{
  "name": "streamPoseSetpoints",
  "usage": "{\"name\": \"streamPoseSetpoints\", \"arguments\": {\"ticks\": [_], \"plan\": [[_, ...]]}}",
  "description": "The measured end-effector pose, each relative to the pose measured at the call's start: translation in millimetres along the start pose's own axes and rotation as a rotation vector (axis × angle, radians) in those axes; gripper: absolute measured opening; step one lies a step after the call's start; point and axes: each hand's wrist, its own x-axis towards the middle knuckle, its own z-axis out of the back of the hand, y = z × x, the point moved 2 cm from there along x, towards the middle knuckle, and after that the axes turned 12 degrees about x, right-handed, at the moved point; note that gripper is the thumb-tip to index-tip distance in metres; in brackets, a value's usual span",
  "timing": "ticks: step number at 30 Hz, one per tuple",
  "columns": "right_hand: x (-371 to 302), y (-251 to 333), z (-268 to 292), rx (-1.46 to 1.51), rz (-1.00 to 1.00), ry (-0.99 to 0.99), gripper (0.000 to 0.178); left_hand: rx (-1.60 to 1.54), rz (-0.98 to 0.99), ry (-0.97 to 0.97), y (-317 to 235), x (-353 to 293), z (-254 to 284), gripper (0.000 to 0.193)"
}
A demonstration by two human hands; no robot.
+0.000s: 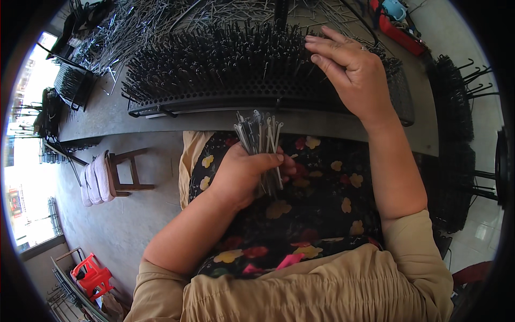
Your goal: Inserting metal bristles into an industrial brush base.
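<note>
Gripping a bundle of pins [261, 140], the left hand [244, 174] could spill some if loosened; right hand [348, 70], fingers spread, rests on the pin rack [225, 86] and could knock seated pins askew.

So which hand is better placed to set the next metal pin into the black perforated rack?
Probably the right hand: it already rests on the perforated rack among the standing pins. The left hand is at the lap, its grip closed around the bundle of pins.
</note>
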Motion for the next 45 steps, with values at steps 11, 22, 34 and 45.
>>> {"name": "streamPoseSetpoints", "arguments": {"ticks": [11, 22, 34, 45], "plan": [[-28, 81, -19, 0.778, -0.056, 0.218, 0.049, 0.550, -0.352, 0.153, 2, -16, -23, 0.024], [-67, 83, -50, 0.620, -0.046, 0.149, 0.015, 0.849, -0.297, 0.245, 19, -10, -9, 0.048], [-72, 59, -32, 0.928, -0.286, -0.038, 0.015, 0.590, -0.198, 0.057, 20, -5, -21, 0.034], [-68, 37, -6, 1.118, -0.924, 0.019, 0.036, 0.404, -0.011, -0.143, -16, 2, -39, 0.016]]}}
